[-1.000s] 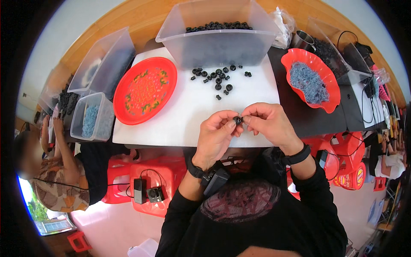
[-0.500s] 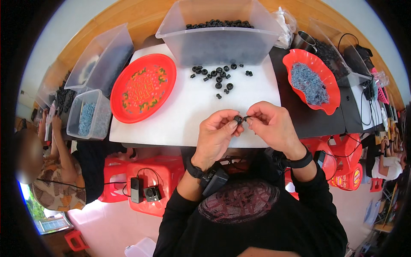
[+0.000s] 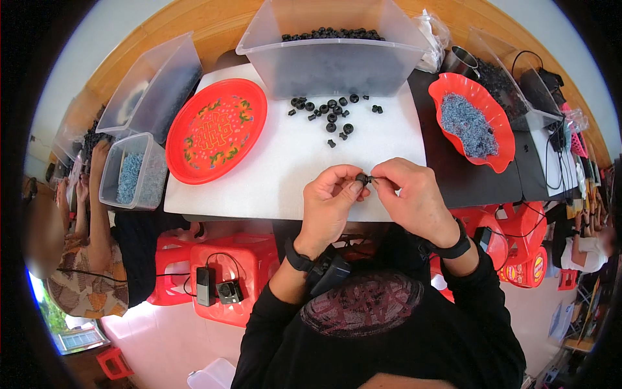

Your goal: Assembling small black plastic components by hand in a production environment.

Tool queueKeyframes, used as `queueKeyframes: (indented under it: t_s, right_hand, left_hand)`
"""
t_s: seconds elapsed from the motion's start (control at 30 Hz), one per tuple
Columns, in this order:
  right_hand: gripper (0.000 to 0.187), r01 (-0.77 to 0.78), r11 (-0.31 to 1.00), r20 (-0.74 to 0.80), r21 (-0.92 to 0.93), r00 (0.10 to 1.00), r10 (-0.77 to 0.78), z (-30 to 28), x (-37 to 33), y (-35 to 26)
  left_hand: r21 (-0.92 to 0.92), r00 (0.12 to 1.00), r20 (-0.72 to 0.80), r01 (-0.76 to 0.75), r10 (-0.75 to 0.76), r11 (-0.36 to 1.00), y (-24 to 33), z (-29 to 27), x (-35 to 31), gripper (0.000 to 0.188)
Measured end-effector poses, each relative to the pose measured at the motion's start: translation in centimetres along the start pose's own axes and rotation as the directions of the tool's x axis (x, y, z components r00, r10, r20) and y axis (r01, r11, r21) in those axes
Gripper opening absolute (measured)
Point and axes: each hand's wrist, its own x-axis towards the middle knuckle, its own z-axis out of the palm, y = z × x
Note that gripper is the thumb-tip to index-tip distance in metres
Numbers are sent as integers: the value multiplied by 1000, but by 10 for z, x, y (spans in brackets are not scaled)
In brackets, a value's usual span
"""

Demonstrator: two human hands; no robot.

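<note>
A flat white sheet [image 3: 278,155] lies above a pink floor [image 3: 155,343]. By its front edge, with space both sides, the left hand [image 3: 328,200] pinches a round black part [image 3: 361,177], the right hand [image 3: 413,193] a tiny black piece [image 3: 370,179].

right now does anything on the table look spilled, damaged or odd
Nothing stands out as damaged. The loose black parts look slightly untidy, scattered on the white mat outside the big clear bin, which holds similar dark pieces; whether spilled or laid there, I cannot tell.
</note>
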Motion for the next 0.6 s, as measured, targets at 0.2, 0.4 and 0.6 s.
queueKeyframes:
  t_s: [0.2, 0.4, 0.6]
  right_hand:
    - [15, 58, 998, 8, -18, 998, -58, 0, -1, -7]
    - [12, 48, 999, 14, -25, 999, -48, -1, -2, -2]
    - [9, -216, 949, 191, 228, 966, 174, -10, -2, -3]
  left_hand:
    - [552, 992, -78, -44, 104, 833, 5, 13, -8, 15]
    - [674, 987, -10, -110, 158, 731, 6, 13, -10, 13]
    - [673, 999, 28, -49, 41, 738, 20, 15, -16, 14]
